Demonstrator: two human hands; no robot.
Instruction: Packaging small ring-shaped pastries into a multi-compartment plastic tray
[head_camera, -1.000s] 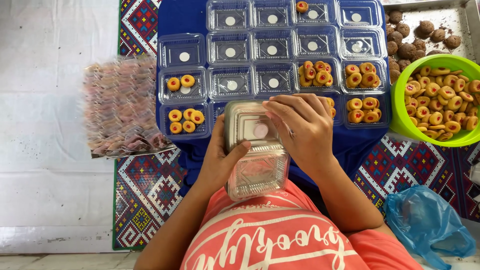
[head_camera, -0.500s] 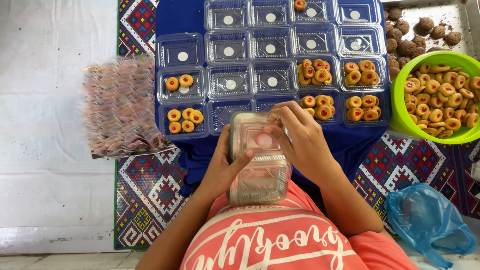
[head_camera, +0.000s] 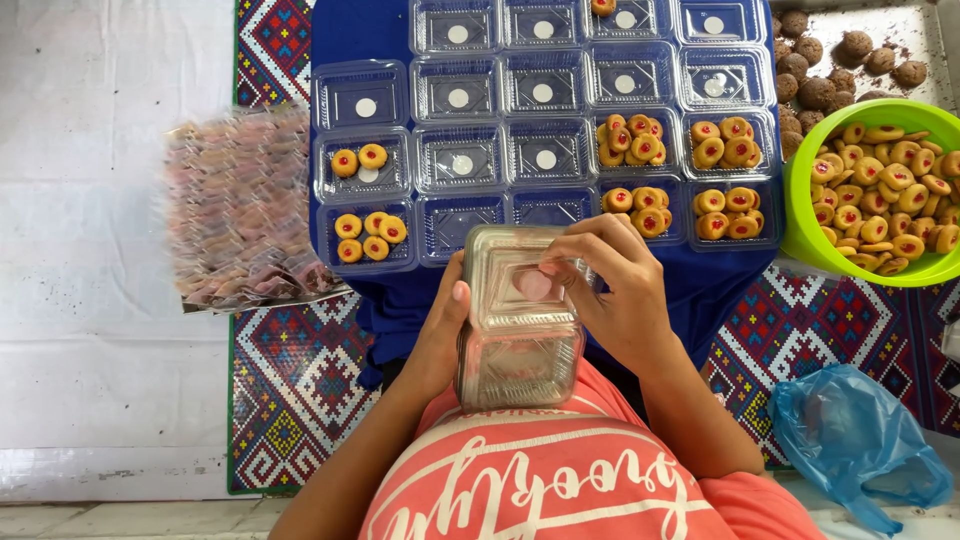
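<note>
As held against the chest: stack of clear, square, thin plastic lidded containers (head_camera: 520, 325), just below the rows of trays on the blue cloth (head_camera: 400, 290).
Handling: probably very light, thin-walled and springy; likely to flex or crackle under a hard squeeze; smooth and a bit slippery; nested pieces may stick together.
Where to grip: by the side walls and rims, not the flimsy flat lid.
Left hand (head_camera: 440, 340): cupped round the stack's left side, thumb up along the edge, holding it firmly.
Right hand (head_camera: 620, 300): curled over the top right corner, fingers (head_camera: 575, 265) bent narrow, tips pinching at the uppermost container's rim.
Nearby: open clear trays (head_camera: 545, 155), some with small round jam-centred cookies (head_camera: 630, 140); green plastic bowl (head_camera: 800, 215) of the same cookies well to the right.
</note>
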